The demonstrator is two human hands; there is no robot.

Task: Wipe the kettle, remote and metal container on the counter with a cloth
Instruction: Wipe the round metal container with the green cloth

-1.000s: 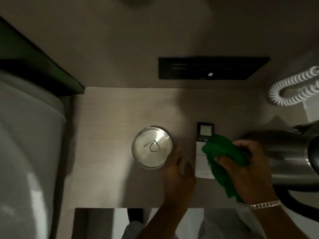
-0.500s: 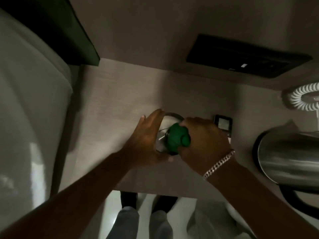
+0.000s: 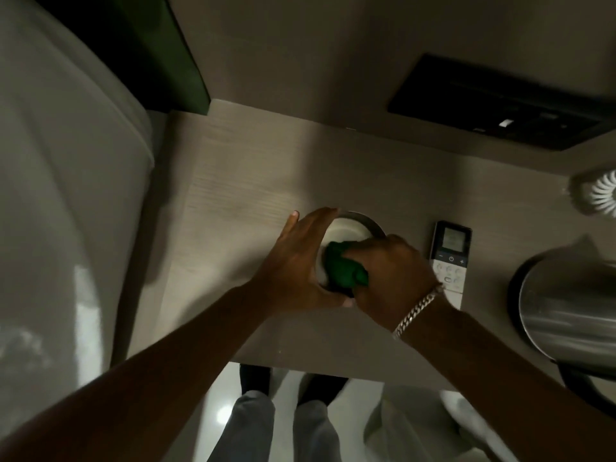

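A round metal container [image 3: 353, 228] with a shiny lid stands in the middle of the pale wooden counter [image 3: 240, 181]. My left hand [image 3: 296, 265] wraps around its left side and holds it. My right hand [image 3: 390, 271] presses a bunched green cloth [image 3: 345, 270] onto the lid's near part. A white remote [image 3: 450, 261] with a small screen lies flat just right of the container, partly under my right wrist. The steel kettle [image 3: 570, 315] stands at the right edge, only partly in view.
A dark panel [image 3: 493, 105] is set in the wall behind the counter. A white coiled cord [image 3: 603, 195] hangs at the far right. A white bed [image 3: 60, 228] fills the left side. My legs show below the counter's front edge.
My right hand carried the cloth from the remote onto the container's lid. My left hand moved from below the container to grip its left side. The view tilted and came closer.
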